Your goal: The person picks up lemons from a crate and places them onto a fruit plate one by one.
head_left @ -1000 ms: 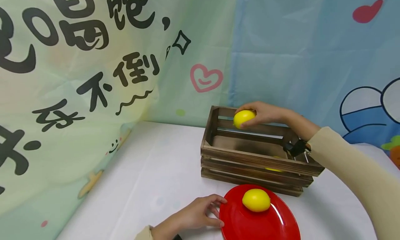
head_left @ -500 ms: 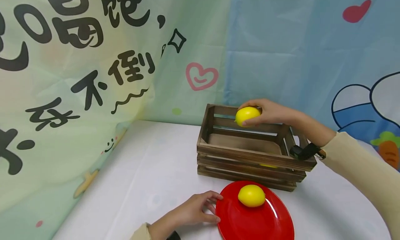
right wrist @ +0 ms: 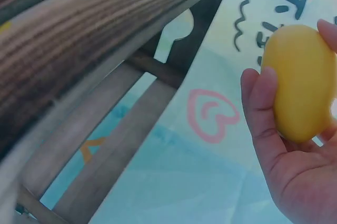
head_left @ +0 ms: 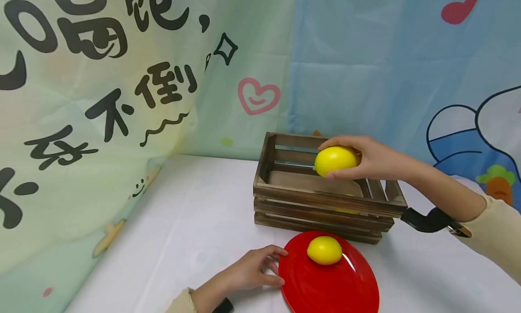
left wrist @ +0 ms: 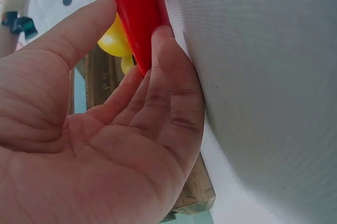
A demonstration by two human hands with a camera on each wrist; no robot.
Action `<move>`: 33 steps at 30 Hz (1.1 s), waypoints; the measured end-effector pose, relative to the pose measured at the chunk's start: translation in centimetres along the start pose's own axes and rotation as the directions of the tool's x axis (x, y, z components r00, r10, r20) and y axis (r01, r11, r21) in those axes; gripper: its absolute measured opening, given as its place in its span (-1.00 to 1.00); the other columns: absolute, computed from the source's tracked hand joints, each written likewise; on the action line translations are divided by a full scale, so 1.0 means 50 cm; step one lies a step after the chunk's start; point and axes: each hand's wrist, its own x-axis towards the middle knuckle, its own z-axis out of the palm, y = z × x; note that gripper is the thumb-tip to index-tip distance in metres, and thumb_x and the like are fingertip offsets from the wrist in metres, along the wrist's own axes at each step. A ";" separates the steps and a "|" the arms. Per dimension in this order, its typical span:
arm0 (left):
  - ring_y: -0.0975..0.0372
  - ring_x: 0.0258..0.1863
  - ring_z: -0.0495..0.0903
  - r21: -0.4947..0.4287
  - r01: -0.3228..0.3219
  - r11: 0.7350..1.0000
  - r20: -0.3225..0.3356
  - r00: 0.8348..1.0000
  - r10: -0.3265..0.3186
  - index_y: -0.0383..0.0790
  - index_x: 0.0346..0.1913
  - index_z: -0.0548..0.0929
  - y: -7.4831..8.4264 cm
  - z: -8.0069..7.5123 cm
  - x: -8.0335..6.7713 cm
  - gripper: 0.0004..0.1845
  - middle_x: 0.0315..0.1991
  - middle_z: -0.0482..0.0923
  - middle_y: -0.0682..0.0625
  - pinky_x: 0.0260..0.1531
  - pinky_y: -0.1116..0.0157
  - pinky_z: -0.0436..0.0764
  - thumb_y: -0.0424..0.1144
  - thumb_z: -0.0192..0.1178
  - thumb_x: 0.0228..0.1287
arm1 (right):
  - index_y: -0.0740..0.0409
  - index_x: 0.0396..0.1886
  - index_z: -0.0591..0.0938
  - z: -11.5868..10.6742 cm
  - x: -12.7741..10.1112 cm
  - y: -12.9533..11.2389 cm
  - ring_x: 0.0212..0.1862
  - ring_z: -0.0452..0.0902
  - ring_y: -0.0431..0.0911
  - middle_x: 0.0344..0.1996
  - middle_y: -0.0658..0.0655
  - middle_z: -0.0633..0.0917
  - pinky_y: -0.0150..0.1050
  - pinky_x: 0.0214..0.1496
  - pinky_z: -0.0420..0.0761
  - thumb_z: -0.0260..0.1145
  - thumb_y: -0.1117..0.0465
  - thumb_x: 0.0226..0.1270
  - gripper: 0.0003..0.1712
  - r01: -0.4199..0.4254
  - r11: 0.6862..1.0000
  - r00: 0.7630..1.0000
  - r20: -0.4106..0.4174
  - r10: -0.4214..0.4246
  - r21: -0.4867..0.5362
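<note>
Wooden crate (head_left: 325, 200) was my landmark; it sat on the white table (head_left: 195, 240) in front of the printed backdrop (head_left: 122, 78). Just in front of the crate I saw the red plate (head_left: 333, 286), flat on the table. Right hand (head_left: 372, 159) hovered over the crate's open top, toward its right half, with thumb and fingers (right wrist: 260, 108) curled round a yellow lemon (head_left: 335, 161), which was clear of the slats. Left hand (head_left: 250, 274) lay in front of the crate and to its left, at the plate's left rim; in the left wrist view the fingertips (left wrist: 163, 42) and thumb pinched that rim. A second lemon (head_left: 324, 250) rested on the plate's far part, near the crate's front wall. Through the front slats I caught a sliver of yellow inside the crate; I couldn't tell what it was.
</note>
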 end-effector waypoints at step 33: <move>0.44 -0.26 0.58 0.016 0.015 1.000 0.006 1.000 -0.015 -0.12 0.17 0.52 0.003 0.002 -0.002 -0.48 -0.02 0.59 0.07 -0.31 0.46 0.58 -0.37 0.40 0.12 | 0.09 0.20 0.51 0.209 -0.295 0.062 -0.16 0.51 -0.24 0.01 -0.21 0.56 -0.33 -0.26 0.65 0.50 0.29 0.10 -0.36 -0.199 0.959 0.964 -0.137 0.229 0.202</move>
